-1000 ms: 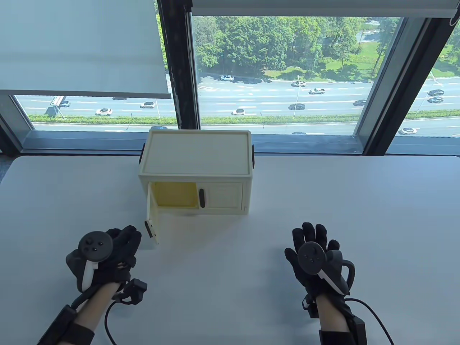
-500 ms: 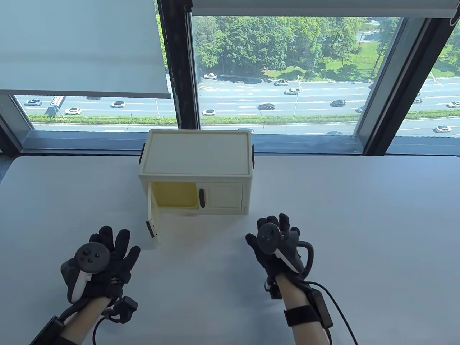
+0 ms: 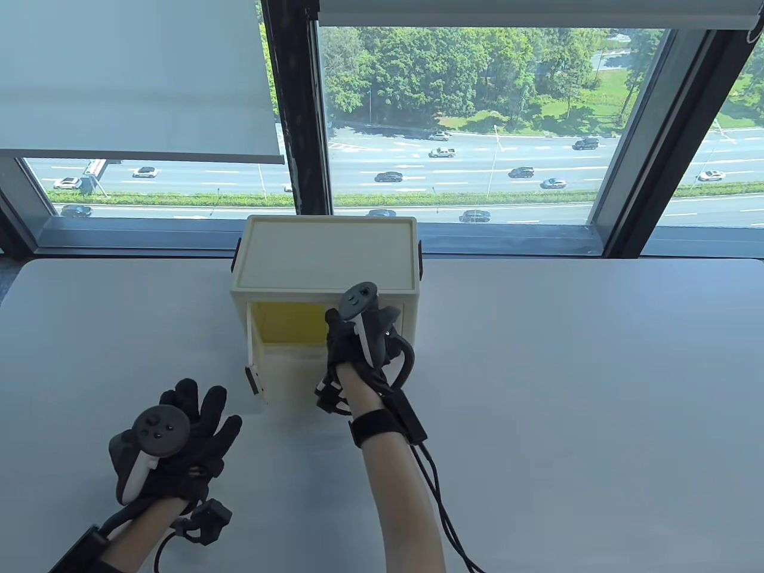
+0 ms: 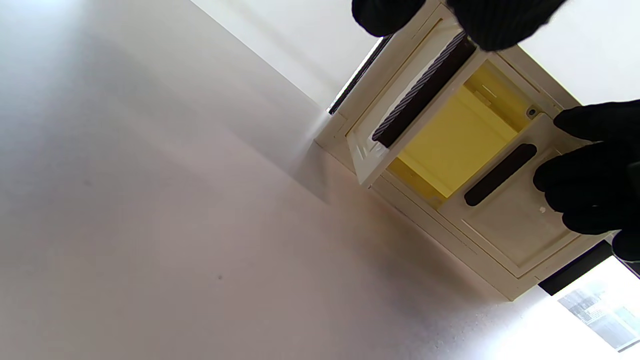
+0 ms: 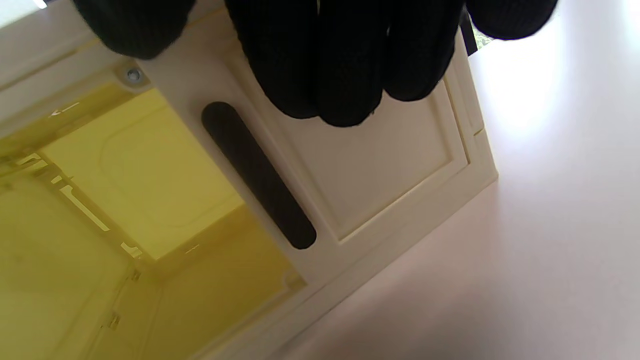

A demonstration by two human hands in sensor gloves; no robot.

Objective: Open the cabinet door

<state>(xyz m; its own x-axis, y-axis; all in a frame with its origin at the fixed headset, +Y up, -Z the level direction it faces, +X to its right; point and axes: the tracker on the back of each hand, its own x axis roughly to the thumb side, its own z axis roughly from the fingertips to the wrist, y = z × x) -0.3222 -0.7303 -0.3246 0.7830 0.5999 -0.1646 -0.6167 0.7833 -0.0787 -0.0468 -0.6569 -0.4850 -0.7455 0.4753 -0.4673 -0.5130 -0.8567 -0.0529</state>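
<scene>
Two gloved hands appear. Right hand [image 3: 352, 343], fingers [image 5: 330, 65] extended and holding nothing, hangs just before the shut right door [image 5: 370, 170] of the cabinet [image 3: 328, 250], beside its dark handle [image 5: 257, 175]; contact cannot be told. Left hand [image 3: 179, 444] lies open, fingers spread, on the worktop [image 3: 567, 370], near the left door [image 3: 255, 382], which stands swung outward, exposing a yellow interior [image 4: 450, 145]. Cabinet sits at the worktop's far edge, below the window [image 3: 465, 119].

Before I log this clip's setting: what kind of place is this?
Likely an upper-floor office or lab: a plain white table stands against big windows with roller blinds, overlooking a multi-lane road far below.
</scene>
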